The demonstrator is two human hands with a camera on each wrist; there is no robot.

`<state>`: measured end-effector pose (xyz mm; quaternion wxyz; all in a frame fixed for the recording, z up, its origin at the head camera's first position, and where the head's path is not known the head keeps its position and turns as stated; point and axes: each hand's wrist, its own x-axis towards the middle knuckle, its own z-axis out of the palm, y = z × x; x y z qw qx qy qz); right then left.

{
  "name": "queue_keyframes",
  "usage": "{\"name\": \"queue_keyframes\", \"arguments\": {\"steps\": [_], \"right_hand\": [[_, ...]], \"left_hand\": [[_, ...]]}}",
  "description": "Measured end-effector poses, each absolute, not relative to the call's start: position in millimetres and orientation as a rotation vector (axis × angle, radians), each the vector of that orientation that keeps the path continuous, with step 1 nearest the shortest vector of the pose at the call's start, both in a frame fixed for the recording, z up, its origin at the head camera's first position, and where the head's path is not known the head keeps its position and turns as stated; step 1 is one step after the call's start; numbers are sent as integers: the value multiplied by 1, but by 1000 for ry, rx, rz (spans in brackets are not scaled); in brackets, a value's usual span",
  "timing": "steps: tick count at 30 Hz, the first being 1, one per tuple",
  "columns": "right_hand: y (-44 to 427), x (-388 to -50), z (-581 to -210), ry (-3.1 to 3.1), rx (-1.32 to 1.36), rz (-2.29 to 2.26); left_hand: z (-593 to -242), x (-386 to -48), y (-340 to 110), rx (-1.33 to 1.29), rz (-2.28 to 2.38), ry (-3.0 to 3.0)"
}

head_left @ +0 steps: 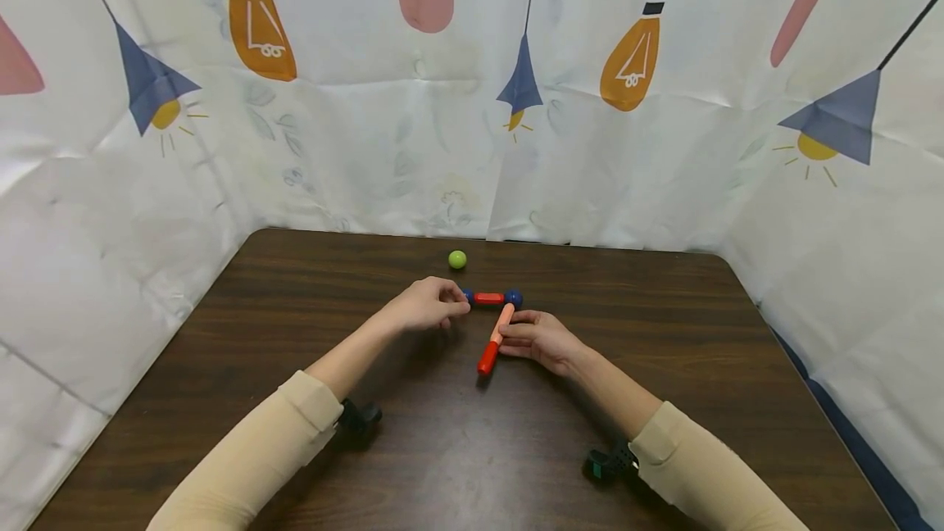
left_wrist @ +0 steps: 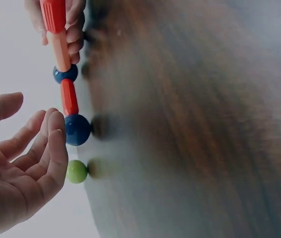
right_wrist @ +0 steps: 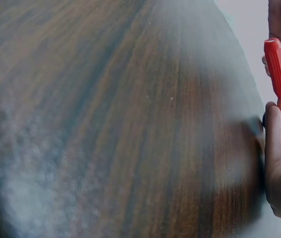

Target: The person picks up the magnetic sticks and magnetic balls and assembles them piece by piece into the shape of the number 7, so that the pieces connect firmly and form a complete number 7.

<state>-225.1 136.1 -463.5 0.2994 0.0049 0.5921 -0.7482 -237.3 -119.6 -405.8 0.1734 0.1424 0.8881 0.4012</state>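
A short red rod (head_left: pixel 489 298) lies between two blue balls, a right one (head_left: pixel 514 298) and a left one (left_wrist: pixel 77 130). My left hand (head_left: pixel 428 304) is at the left ball, fingers loosely bent and thumb well apart; whether the fingertips touch the ball I cannot tell. My right hand (head_left: pixel 542 340) pinches a longer rod by its orange part (head_left: pixel 503 323). Its red ribbed part (right_wrist: pixel 278 68) points toward me. The orange end meets the right blue ball, so the pieces form an angled chain.
A small green ball (head_left: pixel 457 259) sits behind the chain, near the far edge of the dark wooden table (head_left: pixel 332 269). White printed cloth (head_left: pixel 354 146) hangs behind the table and along both sides.
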Motion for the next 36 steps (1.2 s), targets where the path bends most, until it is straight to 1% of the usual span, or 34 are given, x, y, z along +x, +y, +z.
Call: {"name": "queue_keyframes", "arguments": {"steps": [13, 28, 36], "right_hand": [[140, -223, -462, 1555, 27, -1991], [141, -223, -461, 1557, -26, -1972], [140, -223, -464, 1553, -13, -1973]], "left_hand": [[-397, -255, -120, 389, 1184, 2527], [-397, -272, -121, 399, 1215, 2611], [-402, -278, -121, 413, 1262, 2643]]}}
